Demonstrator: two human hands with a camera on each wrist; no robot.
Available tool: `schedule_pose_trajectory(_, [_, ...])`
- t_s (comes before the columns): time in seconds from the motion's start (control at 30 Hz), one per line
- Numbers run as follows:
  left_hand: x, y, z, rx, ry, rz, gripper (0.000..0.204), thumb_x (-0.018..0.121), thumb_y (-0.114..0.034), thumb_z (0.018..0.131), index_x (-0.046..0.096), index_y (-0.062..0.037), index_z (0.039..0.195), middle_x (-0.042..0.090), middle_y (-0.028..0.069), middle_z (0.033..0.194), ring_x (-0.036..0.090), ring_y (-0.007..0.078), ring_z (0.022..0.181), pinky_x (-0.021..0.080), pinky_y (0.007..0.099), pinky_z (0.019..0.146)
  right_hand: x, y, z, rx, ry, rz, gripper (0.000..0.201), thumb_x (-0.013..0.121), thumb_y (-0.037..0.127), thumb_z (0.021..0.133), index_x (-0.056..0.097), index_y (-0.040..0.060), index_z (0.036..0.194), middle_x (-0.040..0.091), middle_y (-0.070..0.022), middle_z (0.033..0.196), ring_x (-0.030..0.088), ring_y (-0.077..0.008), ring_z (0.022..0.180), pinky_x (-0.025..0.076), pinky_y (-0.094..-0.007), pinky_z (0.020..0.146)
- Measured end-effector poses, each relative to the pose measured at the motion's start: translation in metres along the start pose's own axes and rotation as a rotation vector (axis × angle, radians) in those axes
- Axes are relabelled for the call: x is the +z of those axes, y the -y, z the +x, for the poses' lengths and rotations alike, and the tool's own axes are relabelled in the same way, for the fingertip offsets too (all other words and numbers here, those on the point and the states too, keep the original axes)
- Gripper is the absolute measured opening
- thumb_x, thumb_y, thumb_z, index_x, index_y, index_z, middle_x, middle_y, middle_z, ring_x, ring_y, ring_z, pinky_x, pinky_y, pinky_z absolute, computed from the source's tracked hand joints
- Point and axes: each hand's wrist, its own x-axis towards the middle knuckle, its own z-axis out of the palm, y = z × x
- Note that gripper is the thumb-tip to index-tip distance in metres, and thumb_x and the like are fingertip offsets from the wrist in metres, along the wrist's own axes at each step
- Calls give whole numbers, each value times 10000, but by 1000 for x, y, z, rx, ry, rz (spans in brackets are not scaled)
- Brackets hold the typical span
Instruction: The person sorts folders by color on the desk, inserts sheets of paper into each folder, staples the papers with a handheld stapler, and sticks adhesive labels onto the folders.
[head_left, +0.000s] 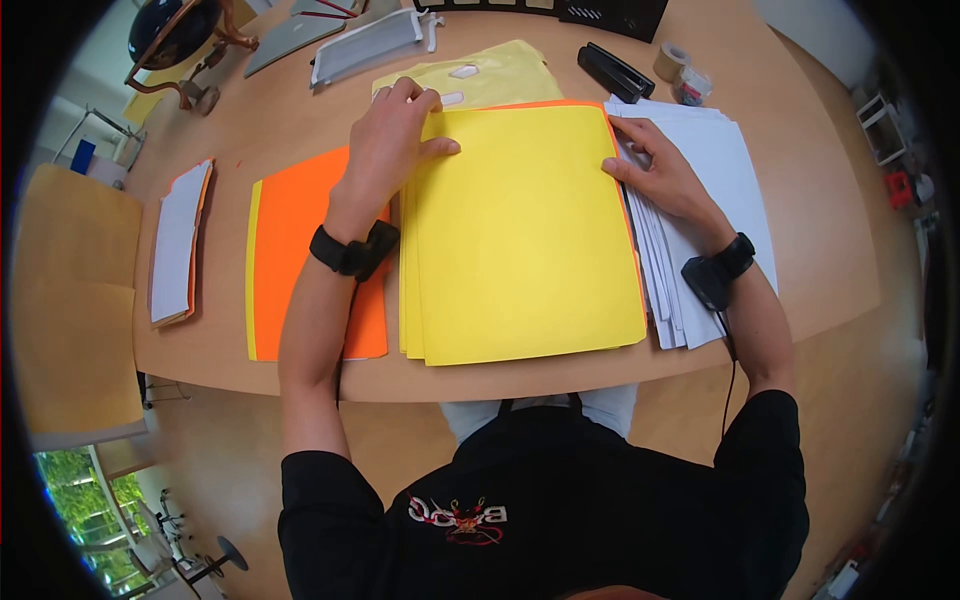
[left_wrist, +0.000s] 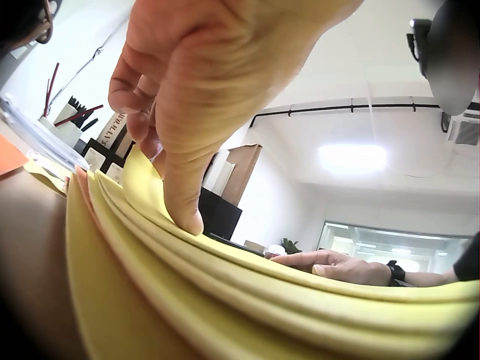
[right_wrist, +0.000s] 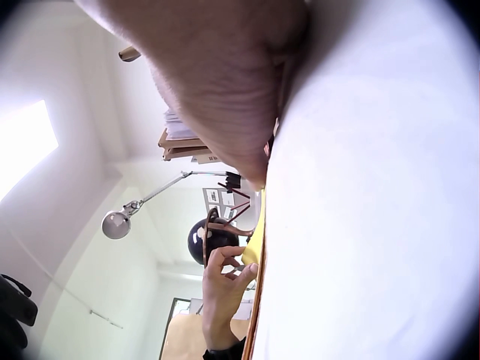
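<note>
A stack of yellow folders (head_left: 530, 240), with orange layers showing at its top and right edges, lies in front of the person. At its top left corner the left hand (head_left: 390, 135) pinches the folder edge. In the left wrist view its thumb (left_wrist: 184, 206) is on the near face, with the other fingers partly hidden behind. The right hand (head_left: 665, 170) holds the upper right edge, thumb over the yellow face and fingers around the side. Beneath the right forearm, a pile of white papers (head_left: 735, 200) sits beside the stack.
Left of the stack lies an orange folder (head_left: 305, 260), then a white-topped bundle (head_left: 180, 245). Behind are a yellow bag-like sheet (head_left: 510, 65), a clear pouch (head_left: 370, 48), a black stapler (head_left: 615, 72) and a tape roll (head_left: 670, 62). A globe (head_left: 172, 35) stands far left.
</note>
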Motion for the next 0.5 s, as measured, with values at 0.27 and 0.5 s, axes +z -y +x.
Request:
schedule_pose_trajectory(0.27, [4, 10, 1, -180, 245, -360, 342, 760, -255, 828, 634, -46, 1067, 669, 53, 923, 639, 214, 883, 506, 350, 776, 0, -1, -2, 24, -7, 48, 659, 636, 431, 948, 475, 16, 1433, 528, -149, 1361, 509, -267, 1260, 421, -366, 1052])
schedule_pose_trajectory(0.5, [22, 40, 6, -220, 353, -975, 287, 615, -344, 979, 656, -78, 1079, 620, -38, 910, 556, 60, 844, 468, 267, 741, 2, -16, -1, 178, -32, 572, 537, 633, 353, 970, 527, 31, 1386, 632, -72, 1204, 554, -163, 1137, 441, -298, 993])
